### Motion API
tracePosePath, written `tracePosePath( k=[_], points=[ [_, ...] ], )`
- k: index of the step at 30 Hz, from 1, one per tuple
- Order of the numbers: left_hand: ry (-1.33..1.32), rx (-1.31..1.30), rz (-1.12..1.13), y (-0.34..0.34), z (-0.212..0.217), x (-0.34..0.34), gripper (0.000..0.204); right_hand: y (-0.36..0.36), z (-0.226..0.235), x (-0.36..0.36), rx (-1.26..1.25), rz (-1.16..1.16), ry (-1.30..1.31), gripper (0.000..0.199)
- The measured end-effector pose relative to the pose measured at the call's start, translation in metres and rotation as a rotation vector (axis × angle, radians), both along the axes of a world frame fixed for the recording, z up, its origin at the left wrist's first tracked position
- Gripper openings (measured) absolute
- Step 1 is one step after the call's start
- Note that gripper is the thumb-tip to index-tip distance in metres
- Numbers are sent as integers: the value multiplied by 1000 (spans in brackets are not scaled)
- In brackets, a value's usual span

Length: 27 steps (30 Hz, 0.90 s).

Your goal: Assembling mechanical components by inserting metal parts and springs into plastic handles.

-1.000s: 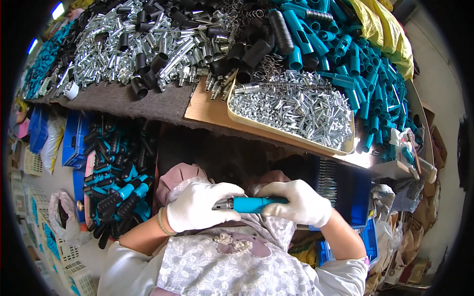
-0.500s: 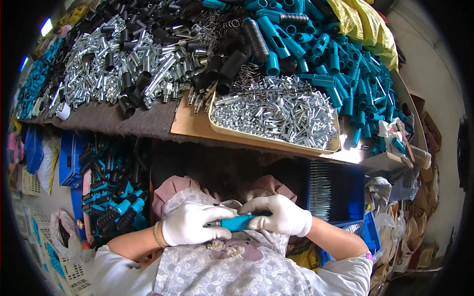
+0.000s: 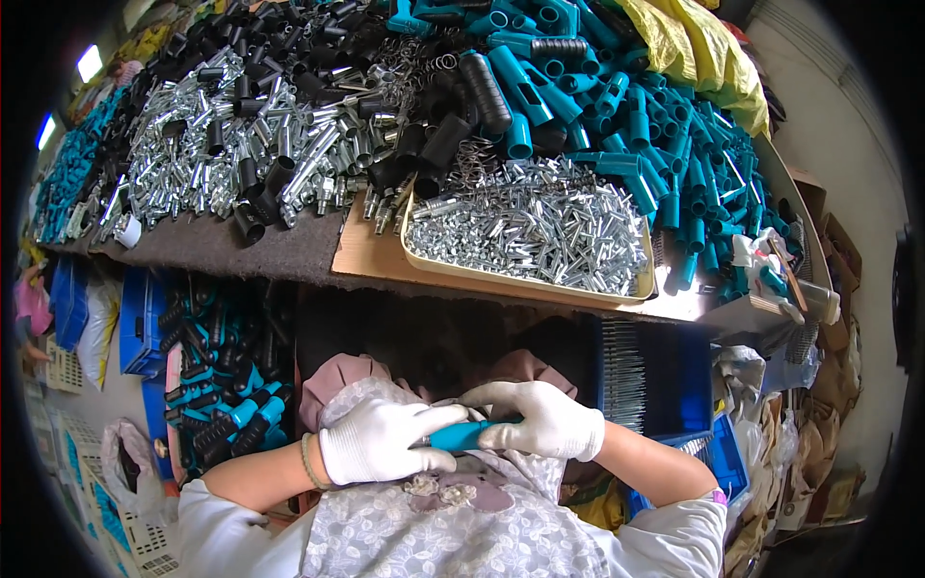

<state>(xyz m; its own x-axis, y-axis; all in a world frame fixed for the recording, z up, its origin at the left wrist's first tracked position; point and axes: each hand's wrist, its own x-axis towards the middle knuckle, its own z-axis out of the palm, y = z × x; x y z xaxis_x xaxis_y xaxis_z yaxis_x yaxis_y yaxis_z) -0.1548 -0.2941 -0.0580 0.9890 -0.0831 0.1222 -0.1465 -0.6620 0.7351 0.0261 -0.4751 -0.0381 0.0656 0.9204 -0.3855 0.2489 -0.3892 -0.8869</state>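
Above my lap, both white-gloved hands hold a teal tubular tool handle (image 3: 457, 436), which lies sideways between them. My left hand (image 3: 378, 440) is closed round its left end, thumb and fingers pinching it; a bit of grey metal shows at that end. Closed over the right part is my right hand (image 3: 547, 422), with the thumb pressed along the near side. Both ends of the piece are mostly hidden by the gloves.
On the bench ahead stand a shallow tray (image 3: 520, 285) of small metal pins, a pile of teal housings (image 3: 665, 144) and heaped silver metal parts (image 3: 207, 144). Teal-and-black tools (image 3: 231, 414) fill a bin at left. A blue crate (image 3: 665, 380) with metal rods sits at right.
The metal end by my left hand is now more covered, and the left fingers sit closer round it. My right hand has shifted slightly left with the handle.
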Motion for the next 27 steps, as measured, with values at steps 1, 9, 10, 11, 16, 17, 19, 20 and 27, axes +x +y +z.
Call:
tracePosePath(
  k=[1, 9, 10, 11, 16, 17, 19, 20, 27],
  points=[
    [24, 69, -21, -1, 2, 2, 55, 2, 4, 0, -55, -4, -9, 58],
    [-216, 219, -85, -12, -19, 11, 45, 9, -10, -11, 10, 5, 0, 55],
    [-217, 218, -87, -11, -16, 12, 45, 10, -4, -9, 10, 2, 0, 55],
    [-216, 255, -79, -10, -9, 13, 43, 12, 5, -6, -23, 63, -122, 52],
    [-219, 293, 36, 1, -7, 16, 44, 28, 35, 49, 491, -240, -1040, 15],
    [-207, 320, 42, 3, -5, 15, 43, 33, 38, 65, 518, -380, -1225, 12],
    [-175, 308, 57, 4, -2, 14, 43, 46, 38, 91, 378, -463, -1372, 14],
    [-171, 307, 59, 5, -1, 14, 44, 49, 34, 99, 327, -442, -1372, 15],
    [-71, 370, 88, 21, 5, 1, 44, 45, 27, 102, 478, -498, -1222, 10]
  ],
)
